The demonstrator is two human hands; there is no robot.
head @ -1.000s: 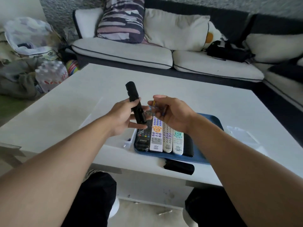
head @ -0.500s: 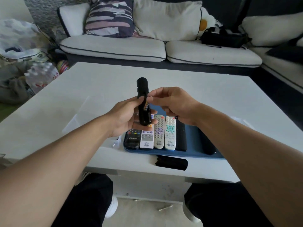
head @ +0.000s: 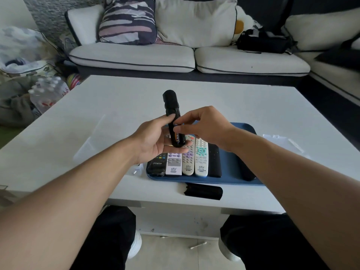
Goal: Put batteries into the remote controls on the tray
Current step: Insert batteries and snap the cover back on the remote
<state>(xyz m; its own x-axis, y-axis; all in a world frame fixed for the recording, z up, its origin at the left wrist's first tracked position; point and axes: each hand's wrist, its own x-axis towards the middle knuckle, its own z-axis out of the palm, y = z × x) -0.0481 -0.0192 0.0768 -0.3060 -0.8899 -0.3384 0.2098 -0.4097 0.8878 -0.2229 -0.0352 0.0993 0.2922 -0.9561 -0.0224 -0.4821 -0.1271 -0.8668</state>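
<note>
left hand grips slim black plastic remote | right hand fingertips now press orange-labelled battery into bay | cover next

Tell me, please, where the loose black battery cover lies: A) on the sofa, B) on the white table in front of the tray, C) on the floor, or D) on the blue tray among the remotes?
B: the cover lies flat on the table, just off the near edge of the tray, touched by neither hand.
</note>
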